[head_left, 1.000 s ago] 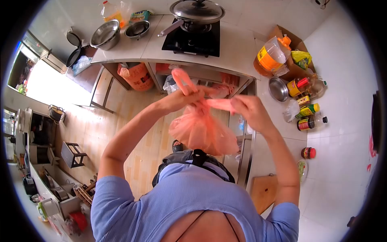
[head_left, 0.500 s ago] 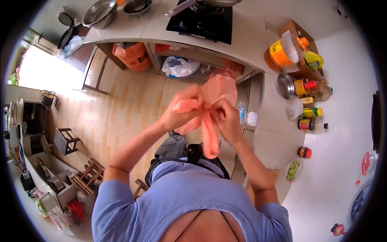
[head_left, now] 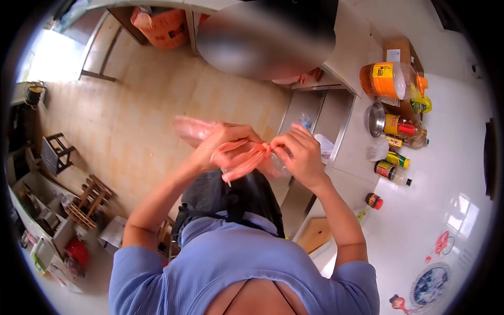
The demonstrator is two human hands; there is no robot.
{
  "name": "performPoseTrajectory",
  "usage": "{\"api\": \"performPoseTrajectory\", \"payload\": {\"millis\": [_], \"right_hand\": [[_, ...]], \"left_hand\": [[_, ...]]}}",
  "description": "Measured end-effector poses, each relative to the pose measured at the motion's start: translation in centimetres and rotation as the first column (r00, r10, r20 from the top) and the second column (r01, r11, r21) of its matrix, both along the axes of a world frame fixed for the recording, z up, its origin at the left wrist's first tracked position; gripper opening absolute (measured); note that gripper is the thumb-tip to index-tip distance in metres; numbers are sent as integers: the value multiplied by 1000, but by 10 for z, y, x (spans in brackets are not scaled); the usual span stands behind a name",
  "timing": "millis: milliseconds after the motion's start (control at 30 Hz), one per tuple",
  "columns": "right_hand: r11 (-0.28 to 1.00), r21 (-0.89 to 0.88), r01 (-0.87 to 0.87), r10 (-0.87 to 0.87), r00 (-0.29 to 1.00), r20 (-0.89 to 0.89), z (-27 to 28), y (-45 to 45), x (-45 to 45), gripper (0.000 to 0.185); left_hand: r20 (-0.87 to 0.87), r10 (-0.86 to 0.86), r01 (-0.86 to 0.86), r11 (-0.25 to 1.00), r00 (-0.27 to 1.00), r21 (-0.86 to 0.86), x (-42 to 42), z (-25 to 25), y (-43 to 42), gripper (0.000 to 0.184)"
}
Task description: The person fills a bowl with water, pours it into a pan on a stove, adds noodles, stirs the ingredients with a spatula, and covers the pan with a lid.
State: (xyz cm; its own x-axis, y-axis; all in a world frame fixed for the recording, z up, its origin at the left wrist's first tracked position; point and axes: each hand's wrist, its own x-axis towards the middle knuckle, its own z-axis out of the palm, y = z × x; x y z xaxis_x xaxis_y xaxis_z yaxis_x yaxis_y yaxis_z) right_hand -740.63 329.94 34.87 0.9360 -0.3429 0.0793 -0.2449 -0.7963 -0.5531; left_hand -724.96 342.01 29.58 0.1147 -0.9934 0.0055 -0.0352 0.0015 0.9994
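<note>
A thin orange-pink plastic bag [head_left: 242, 161] is bunched up between my two hands, in front of my waist. My left hand [head_left: 223, 140] is closed around its gathered folds, and a blurred part of the bag sticks out to the left beyond the knuckles. With thumb and fingers, my right hand [head_left: 300, 157] pinches a twisted end of the bag, close beside the left fingertips. A clear, filmy part hangs below the right fingers. What the bag may hold, I cannot make out.
On the right counter stand a large oil jug [head_left: 386, 80], a metal bowl [head_left: 375, 119], several sauce bottles [head_left: 391, 172] and a small jar [head_left: 374, 200]. A cutting board [head_left: 316, 233] lies near my right elbow. An orange bucket [head_left: 164, 29] and a stool [head_left: 56, 153] are to the left.
My view has tilted down and turned. The bag's long loose strip no longer hangs toward me; the bag is now gathered sideways at my left hand. Both hands still hold it.
</note>
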Motion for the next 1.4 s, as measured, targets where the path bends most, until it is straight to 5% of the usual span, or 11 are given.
{"api": "performPoseTrajectory", "payload": {"millis": [133,333,400,433,467,600,633,800,1000,1133,1400], "right_hand": [[941,-306,-142,112,987,-114,-106,-35,-32,5],[780,536,323,-162,931,-326,-273,22,-53,24],[779,624,59,-283,922,265,-325,33,-49,33],[903,399,-157,-216,639,739,-358,25,-35,34],[902,401,-159,-210,649,731,-372,15,-43,34],[346,935,76,-931,153,332,-397,-33,-94,32],[-181,865,468,-874,327,-360,-390,-53,-132,28],[88,805,586,-991,131,13,-311,-117,-188,28],[392,275,878,-919,358,166,-299,-150,-230,45],[217,187,958,-975,221,2,-315,-129,-213,54],[757,174,630,-491,724,-484,-282,-1,-175,38]], "left_hand": [[71,211,-212,977,975,10,-12,-56,28,5],[-167,260,-215,945,951,244,-66,-131,27,15],[-58,296,-286,947,953,145,-87,-157,7,12],[-71,277,-262,951,958,167,-96,-164,-6,10],[-117,261,-244,959,958,142,-112,-177,-16,10],[-24,133,-124,967,991,224,-154,-214,-26,43],[2,159,-154,952,987,264,-155,-217,-22,48],[3,208,-187,871,978,454,-151,-242,13,52],[-19,284,-229,809,959,542,-142,-242,25,47],[-97,384,-239,733,918,637,-143,-259,49,44],[38,554,-376,511,832,773,-114,-336,206,36]]}}
